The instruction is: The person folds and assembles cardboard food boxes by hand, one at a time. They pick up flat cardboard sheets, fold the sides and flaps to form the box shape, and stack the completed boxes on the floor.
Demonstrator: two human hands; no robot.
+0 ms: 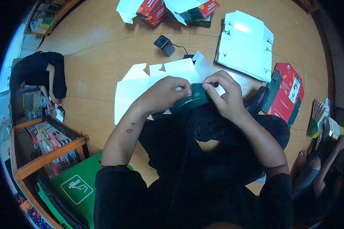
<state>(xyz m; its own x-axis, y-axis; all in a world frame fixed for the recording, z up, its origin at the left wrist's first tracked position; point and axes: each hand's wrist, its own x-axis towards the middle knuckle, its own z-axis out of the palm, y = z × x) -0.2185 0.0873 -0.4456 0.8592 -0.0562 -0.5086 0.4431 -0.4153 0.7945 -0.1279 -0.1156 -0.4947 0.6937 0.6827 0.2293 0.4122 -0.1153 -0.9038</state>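
Together, hands [164, 93] [229, 95] pinch green cardboard [197, 100]; a rack [51, 157] holds slim items [57, 142].

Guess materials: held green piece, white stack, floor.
Green piece: probably thin card, since it looks like a flat printed panel; finish unclear. White stack: likely coated card, glossy; bright glare, notched edges. Floor: perhaps tile or laminate, smooth; straight seams.

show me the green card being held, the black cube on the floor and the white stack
Green card [198, 94]: head view, on its green face
Black cube [164, 46]: head view, middle of its body
White stack [245, 46]: head view, middle of its top sheet
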